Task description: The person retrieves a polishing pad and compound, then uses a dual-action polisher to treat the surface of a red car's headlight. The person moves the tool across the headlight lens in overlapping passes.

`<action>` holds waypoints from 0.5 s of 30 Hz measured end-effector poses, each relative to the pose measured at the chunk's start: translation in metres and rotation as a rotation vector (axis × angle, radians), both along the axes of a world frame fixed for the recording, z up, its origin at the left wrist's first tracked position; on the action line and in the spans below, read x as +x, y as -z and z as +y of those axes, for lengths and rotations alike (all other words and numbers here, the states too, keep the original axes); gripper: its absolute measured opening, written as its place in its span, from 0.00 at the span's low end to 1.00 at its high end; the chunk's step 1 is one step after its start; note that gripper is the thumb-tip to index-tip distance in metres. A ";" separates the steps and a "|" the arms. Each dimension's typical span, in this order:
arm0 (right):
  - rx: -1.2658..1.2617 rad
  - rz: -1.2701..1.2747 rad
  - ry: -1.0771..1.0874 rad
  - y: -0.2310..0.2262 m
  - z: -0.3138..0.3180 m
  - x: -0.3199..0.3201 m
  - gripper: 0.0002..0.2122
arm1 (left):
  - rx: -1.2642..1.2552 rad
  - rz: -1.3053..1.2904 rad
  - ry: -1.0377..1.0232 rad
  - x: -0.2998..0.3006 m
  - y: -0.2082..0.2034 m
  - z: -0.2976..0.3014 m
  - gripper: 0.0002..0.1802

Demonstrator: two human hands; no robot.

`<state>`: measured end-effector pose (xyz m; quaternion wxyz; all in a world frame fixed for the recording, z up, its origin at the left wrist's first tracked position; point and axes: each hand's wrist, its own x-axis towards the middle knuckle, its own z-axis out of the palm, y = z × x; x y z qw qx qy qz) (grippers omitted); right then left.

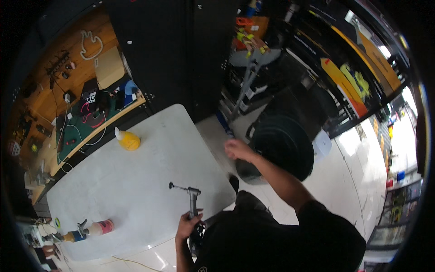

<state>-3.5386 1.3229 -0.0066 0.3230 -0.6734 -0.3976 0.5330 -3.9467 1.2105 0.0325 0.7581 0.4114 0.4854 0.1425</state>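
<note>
My left hand (186, 225) is at the near edge of the white table (149, 181), wrapped round a grey and black angle-head tool (193, 199). A thin rod runs left from its head and ends in a small black disc; the lower part of the tool is partly hidden against my dark clothing. My right arm reaches forward past the table's right side. There my right hand (239, 150) has its fingers curled, close to the rim of a large dark round bin (290, 174). Whatever it may hold is hidden.
A bottle of yellow liquid (129, 141) stands on the table's far part. Spray bottles, one with pink liquid (102, 227), are at its left end. Beyond is a cluttered wooden bench (102, 124). A white bucket (322, 143) sits behind the bin; a stepladder (248, 84) stands farther back.
</note>
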 end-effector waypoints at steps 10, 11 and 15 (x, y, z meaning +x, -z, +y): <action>0.568 -0.377 0.122 -0.126 0.466 0.056 0.38 | -0.085 0.315 -0.547 0.082 -0.028 -0.032 0.24; 0.588 -0.335 0.144 -0.129 0.474 0.037 0.38 | -0.123 0.305 -0.602 0.093 -0.046 -0.028 0.31; 0.820 -0.433 0.191 -0.095 0.472 0.091 0.35 | -0.158 0.268 -0.614 0.163 -0.077 0.021 0.30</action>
